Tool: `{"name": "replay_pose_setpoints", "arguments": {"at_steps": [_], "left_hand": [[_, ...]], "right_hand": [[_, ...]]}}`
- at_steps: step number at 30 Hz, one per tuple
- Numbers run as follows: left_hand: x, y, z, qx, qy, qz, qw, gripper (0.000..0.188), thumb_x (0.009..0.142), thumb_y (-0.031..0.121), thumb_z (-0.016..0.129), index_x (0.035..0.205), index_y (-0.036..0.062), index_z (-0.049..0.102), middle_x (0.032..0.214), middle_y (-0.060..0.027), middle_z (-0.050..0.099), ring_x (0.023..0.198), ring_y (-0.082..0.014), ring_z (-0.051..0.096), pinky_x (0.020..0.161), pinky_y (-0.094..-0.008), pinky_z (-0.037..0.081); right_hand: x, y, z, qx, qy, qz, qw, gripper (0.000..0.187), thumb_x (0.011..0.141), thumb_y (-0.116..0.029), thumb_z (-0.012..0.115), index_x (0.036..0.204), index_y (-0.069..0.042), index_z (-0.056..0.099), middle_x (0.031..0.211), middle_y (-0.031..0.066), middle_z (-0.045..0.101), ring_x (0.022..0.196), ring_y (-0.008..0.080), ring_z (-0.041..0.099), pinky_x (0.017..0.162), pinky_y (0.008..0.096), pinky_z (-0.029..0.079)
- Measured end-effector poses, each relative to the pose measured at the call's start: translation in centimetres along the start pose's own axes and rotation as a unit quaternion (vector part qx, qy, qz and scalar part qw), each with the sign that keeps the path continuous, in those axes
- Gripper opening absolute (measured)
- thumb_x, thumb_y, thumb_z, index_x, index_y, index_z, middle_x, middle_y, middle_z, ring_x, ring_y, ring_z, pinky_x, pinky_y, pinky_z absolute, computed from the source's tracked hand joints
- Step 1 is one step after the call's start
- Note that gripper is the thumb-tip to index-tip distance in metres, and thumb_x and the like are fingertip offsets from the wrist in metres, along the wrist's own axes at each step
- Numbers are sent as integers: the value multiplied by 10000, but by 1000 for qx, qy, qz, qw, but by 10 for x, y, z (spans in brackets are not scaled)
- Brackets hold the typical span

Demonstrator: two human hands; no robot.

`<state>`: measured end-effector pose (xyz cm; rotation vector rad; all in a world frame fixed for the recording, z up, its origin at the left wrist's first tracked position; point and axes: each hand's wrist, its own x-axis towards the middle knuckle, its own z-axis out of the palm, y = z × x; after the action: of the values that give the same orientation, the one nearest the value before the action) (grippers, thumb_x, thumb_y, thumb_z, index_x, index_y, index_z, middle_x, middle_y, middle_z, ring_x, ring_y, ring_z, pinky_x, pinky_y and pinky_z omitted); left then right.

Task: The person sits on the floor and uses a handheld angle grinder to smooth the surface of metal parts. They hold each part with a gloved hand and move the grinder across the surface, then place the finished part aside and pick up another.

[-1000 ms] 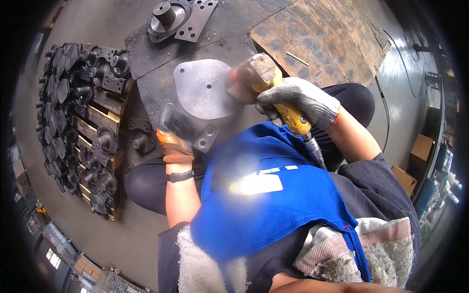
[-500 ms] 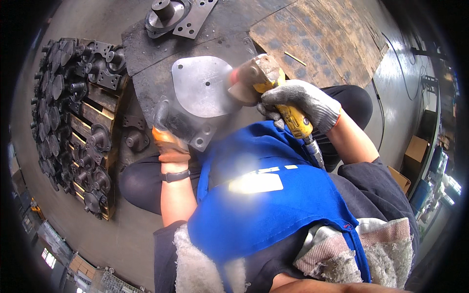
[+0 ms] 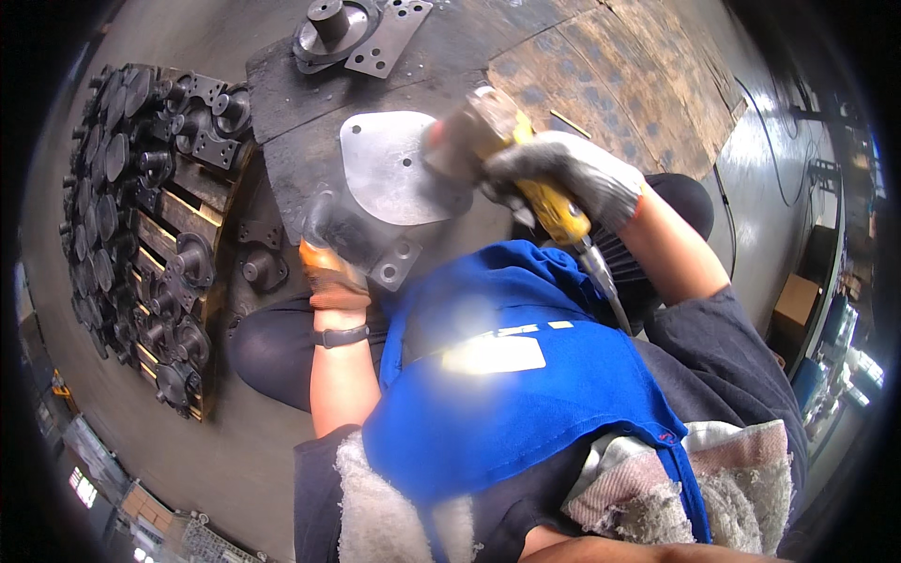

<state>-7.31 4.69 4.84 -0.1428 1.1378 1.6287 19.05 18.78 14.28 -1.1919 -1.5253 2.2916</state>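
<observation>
Right hand (image 3: 574,175): fingers wrapped round grinder (image 3: 561,216) at right side of plate (image 3: 387,178); left hand (image 3: 324,250) beside plate, fingers blurred, hold cannot be told

the head-worn fisheye view looks steeply down from close above the blue apron (image 3: 554,399).

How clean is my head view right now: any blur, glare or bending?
Head view: a hazy smear softens the blue apron around its washed-out pale patch; head view: the yellow power tool is blurred at its head; head view: bright glare on the floor at upper right; head view: edges bend toward the dark round rim.
</observation>
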Motion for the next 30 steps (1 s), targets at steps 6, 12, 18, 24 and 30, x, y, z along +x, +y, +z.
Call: {"name": "replay_pose_setpoints", "arguments": {"at_steps": [6,12,18,24,30], "left_hand": [[-15,8,17,-34,-56,-41,997,361,927,291,641,1194,50,604,1121,-54,624,1020,-192,592,901,-354,481],[3,0,-6,-58,-51,-36,996,367,931,280,640,1205,40,596,1156,-66,617,1032,-193,589,912,-342,479],[4,1,-8,-76,-44,-58,994,342,919,261,632,1180,41,613,1150,-73,634,1039,-217,600,911,-372,488],[2,7,-4,-122,-139,-136,973,380,905,295,607,1179,33,639,1197,-121,660,1102,-287,619,979,-435,480],[17,-7,-16,-61,-36,-24,997,331,926,259,613,1179,47,592,1124,-69,588,1015,-207,573,900,-354,481]], "right_hand": [[6,-1,3,20,-2,1,1000,313,855,-270,722,937,28,670,738,70,642,610,140,618,567,258,519],[9,-13,20,59,1,48,997,323,858,-266,715,948,41,668,760,79,650,612,146,623,606,263,523],[-36,-2,24,81,-16,154,985,245,832,-197,701,883,38,655,724,74,641,593,145,609,559,260,490],[5,-23,55,-33,-64,76,994,250,807,-237,723,830,-1,645,699,56,622,568,138,593,535,256,484],[-24,3,29,-16,-6,133,991,278,794,-197,728,901,49,652,739,103,650,581,156,616,515,264,495]]}}
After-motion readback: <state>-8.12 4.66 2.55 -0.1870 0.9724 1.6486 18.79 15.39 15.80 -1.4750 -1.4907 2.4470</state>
